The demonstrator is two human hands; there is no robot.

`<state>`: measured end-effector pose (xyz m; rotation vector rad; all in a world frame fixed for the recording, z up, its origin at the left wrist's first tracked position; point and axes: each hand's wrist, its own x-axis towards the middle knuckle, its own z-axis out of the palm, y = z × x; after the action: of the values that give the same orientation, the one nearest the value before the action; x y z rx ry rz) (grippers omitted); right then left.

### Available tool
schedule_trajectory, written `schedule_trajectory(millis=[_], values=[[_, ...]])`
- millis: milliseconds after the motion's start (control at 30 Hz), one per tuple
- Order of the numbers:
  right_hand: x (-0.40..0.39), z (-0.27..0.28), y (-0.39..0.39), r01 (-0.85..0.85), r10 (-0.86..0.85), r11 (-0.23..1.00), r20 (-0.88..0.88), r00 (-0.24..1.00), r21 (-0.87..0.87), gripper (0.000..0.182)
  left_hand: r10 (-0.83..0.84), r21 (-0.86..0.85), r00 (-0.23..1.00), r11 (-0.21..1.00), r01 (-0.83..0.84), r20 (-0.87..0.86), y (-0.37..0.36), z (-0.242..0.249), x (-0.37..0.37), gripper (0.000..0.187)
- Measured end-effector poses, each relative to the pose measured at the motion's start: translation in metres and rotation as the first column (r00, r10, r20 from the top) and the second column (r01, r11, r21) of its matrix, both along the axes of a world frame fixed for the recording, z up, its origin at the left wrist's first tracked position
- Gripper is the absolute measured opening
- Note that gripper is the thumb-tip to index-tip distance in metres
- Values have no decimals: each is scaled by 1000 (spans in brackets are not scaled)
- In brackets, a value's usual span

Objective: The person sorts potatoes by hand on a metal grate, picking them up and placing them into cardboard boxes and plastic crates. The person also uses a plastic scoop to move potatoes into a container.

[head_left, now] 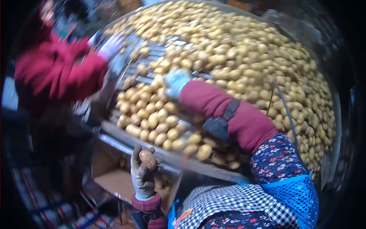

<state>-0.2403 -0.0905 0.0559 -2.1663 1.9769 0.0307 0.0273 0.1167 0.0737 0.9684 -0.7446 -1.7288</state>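
Note:
My left hand, in a pale work glove, is closed around a brownish potato. It is held up in front of the table's near edge, over an open cardboard box. Reaching across the table, my right hand wears a light blue glove and lies among the heaped potatoes. Its fingers are blurred and partly hidden, so I cannot tell whether they grip one. Just nearer to me, a smaller group of potatoes rests along the front edge.
Metal slats show between the potatoes. At the left stands a person in a red jacket, whose gloved hand is at the table's far left edge. The table's front rail runs between me and the potatoes. Several potatoes lie inside the box.

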Motion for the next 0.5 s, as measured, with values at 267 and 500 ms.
schedule_trajectory(millis=[267,500], values=[[-10,-6,17,-24,83,957,195,977,-287,39,240,-227,-175,969,94,955,42,-65,90,71],[73,68,140,-341,525,847,743,415,-408,53,78,-40,890,993,-107,-450,45,22,-20,91]])
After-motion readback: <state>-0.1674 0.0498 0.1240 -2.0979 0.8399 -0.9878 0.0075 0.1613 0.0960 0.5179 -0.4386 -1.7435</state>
